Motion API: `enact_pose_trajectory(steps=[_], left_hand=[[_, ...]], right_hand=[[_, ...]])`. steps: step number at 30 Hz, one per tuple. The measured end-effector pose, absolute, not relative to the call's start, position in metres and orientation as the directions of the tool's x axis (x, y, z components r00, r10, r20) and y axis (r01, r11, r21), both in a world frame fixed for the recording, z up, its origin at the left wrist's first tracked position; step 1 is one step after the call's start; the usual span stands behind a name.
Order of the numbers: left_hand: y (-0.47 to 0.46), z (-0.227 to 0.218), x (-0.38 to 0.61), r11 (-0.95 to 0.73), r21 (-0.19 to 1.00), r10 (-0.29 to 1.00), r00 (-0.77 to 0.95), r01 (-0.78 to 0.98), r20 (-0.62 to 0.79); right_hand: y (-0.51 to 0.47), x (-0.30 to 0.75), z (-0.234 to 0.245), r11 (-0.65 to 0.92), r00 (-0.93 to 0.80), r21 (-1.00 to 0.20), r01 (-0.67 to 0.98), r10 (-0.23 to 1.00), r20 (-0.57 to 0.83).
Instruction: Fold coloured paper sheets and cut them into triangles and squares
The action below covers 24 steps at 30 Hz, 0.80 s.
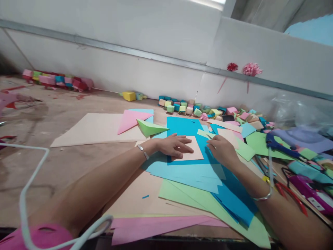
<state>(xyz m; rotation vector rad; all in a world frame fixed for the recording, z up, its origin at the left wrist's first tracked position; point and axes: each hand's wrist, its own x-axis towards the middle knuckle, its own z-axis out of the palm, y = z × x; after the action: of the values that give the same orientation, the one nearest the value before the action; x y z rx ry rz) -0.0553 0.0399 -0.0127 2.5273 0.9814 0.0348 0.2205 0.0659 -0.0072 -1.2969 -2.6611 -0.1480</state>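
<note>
My left hand lies with its fingers spread over a small peach paper square. That square sits on a bright blue sheet, with light blue sheets underneath. To the right, my right hand is closed in a pinch beside the blue sheet's edge. Something thin and small shows at its fingertips, too unclear to name. A pale green paper strip lies just beyond these fingers. Left of the blue sheet are a folded green paper and a pink paper triangle.
Small coloured paper blocks line the wall. At the right lie a blue glue gun, red-handled pliers and a purple power strip. A white cable loops at the left. Pink and green sheets cover the near edge.
</note>
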Motion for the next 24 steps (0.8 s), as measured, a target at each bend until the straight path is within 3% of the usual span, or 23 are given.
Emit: enact_pose_trajectory(steps=[3, 11, 16, 21, 24], left_hand=[[0.039, -0.012, -0.055, -0.655, 0.396, 0.652, 0.746, 0.644, -0.136], [0.033, -0.013, -0.054, -0.64, 0.417, 0.669, 0.735, 0.646, -0.112], [0.034, -0.019, -0.054, -0.64, 0.424, 0.678, 0.731, 0.641, -0.081], [0.032, -0.01, -0.049, -0.689, 0.325, 0.675, 0.737, 0.648, -0.039], [0.024, 0.003, -0.055, -0.69, 0.246, 0.712, 0.7, 0.68, 0.061]], right_hand=[[0.06, 0.197, -0.005, 0.572, -0.559, -0.056, 0.818, 0.814, 0.155], [0.088, 0.171, -0.007, 0.553, -0.554, -0.083, 0.829, 0.832, 0.001], [0.085, 0.167, -0.011, 0.489, -0.49, -0.074, 0.869, 0.871, 0.002], [0.081, 0.155, -0.015, 0.416, -0.413, -0.121, 0.901, 0.91, 0.05], [0.086, 0.152, -0.015, 0.381, -0.382, -0.199, 0.903, 0.923, 0.031]])
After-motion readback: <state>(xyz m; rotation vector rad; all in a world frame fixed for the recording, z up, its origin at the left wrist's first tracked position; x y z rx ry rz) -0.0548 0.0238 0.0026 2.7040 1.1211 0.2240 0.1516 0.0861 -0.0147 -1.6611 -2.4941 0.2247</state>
